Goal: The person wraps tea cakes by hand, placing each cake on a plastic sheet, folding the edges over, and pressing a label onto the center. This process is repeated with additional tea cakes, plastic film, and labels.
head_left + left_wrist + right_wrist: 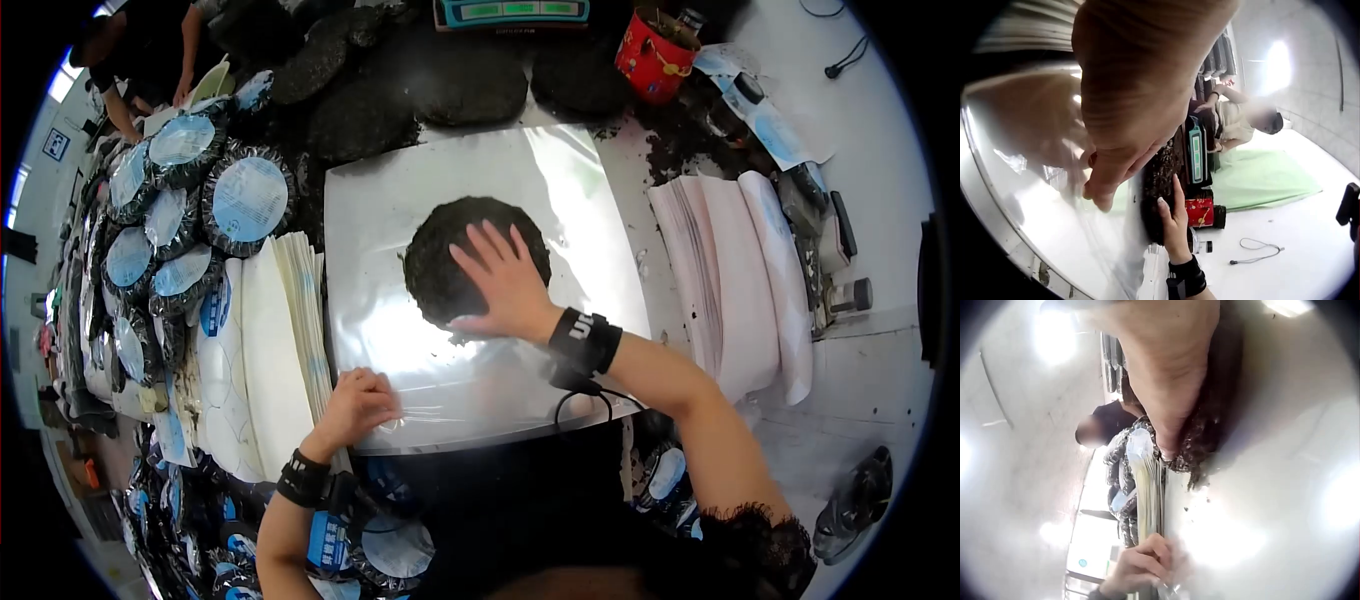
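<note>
While the dark round cake (pixel 437 268) lies on the shiny sheet (pixel 365 235) over the bench (pixel 630 190), the right hand (pixel 512 293) rests on the cake, grip open, fingers spread; the left hand (pixel 358 408), grip closed, pinches clear film (pixel 408 410) near the sheet's left corner. Judgement: press evenly from centre to rim, without letting the film drag.

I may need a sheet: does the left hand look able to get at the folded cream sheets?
Likely yes: the left hand is just beside the folded cream sheets, nothing visible between, though its fingers seem to pinch clear film.
</note>
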`<state>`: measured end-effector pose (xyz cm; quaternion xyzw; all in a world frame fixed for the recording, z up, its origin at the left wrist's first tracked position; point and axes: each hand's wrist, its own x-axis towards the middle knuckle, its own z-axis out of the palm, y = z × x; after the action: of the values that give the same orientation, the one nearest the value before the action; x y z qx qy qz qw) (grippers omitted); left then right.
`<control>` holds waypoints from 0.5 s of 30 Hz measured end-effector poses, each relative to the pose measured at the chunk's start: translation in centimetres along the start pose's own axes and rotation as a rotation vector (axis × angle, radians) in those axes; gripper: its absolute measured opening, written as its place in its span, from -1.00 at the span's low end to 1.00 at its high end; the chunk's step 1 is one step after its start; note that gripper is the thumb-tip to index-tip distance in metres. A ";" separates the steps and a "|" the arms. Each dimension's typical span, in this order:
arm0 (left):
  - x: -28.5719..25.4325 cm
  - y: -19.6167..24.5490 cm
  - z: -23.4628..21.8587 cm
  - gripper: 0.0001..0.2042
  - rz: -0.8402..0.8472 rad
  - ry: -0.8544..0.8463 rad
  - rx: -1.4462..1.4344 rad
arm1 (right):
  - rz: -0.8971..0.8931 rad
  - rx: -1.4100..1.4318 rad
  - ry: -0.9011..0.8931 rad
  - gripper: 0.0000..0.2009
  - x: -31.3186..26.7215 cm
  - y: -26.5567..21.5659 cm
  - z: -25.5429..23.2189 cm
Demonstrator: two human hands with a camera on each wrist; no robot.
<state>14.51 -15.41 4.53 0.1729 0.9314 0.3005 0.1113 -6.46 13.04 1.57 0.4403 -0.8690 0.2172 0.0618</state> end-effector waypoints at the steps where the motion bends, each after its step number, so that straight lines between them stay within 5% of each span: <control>1: -0.3 0.3 -0.2 -0.85 0.004 -0.022 0.019 | -0.002 0.003 -0.014 0.02 -0.1 -0.1 0.0; 4: 2.8 6.2 -3.8 -0.86 0.276 0.227 0.343 | -0.005 -0.030 -0.064 0.06 0.3 -0.5 -0.7; 6: 2.9 8.6 -5.4 -0.69 0.211 0.825 0.230 | 0.027 -0.004 -0.055 0.07 0.4 -0.7 -0.6; 7: 5.4 9.0 -4.7 -0.38 0.069 0.876 0.160 | 0.036 0.007 -0.054 0.07 0.3 -0.8 -0.8; 9: 10.4 6.9 0.9 0.11 -0.029 0.666 0.193 | 0.061 0.048 -0.069 0.08 0.6 -0.5 -1.0; 11: 15.2 7.2 4.9 -0.07 -0.121 0.721 0.088 | 0.053 0.162 -0.029 0.02 -0.1 1.0 0.4; 14: 16.8 5.7 7.0 -0.44 -0.213 0.767 0.065 | 0.432 1.291 0.156 -0.22 -4.8 -5.0 -5.5; 15: 17.6 5.0 7.0 -0.53 -0.243 0.794 0.035 | 0.131 0.680 -0.002 -0.28 -8.7 -7.4 -6.8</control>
<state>1.89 -1.15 0.13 -0.0659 0.9205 0.3127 -0.2249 4.08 18.57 7.48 0.3792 -0.7734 0.4974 -0.1037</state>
